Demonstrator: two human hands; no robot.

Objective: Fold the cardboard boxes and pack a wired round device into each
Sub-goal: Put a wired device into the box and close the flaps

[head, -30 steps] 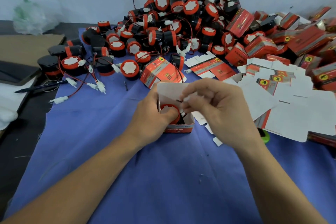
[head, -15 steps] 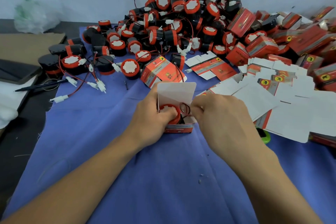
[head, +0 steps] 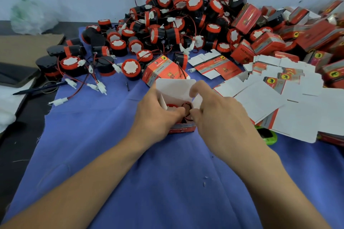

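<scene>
A small red cardboard box (head: 183, 129) stands open on the blue cloth, its white lid flap (head: 176, 87) upright at the back. A round red-and-black wired device (head: 172, 107) sits inside, mostly hidden, with its thin wire coiled beside it. My left hand (head: 157, 112) grips the box's left side, thumb over the opening. On the right side, the fingers of my right hand (head: 214, 115) curl round a white side flap (head: 197, 101), and its thumb presses at the coiled wire.
A big heap of round wired devices (head: 178, 24) fills the back of the cloth. Closed red boxes (head: 268, 42) pile up at the back right. Flat unfolded box blanks (head: 279, 98) lie at the right, a green object (head: 268, 136) under them. A pen (head: 40, 88) lies left.
My right hand has dropped from above the box to its right side and taken hold of the side flap. The wire now lies lower inside the box.
</scene>
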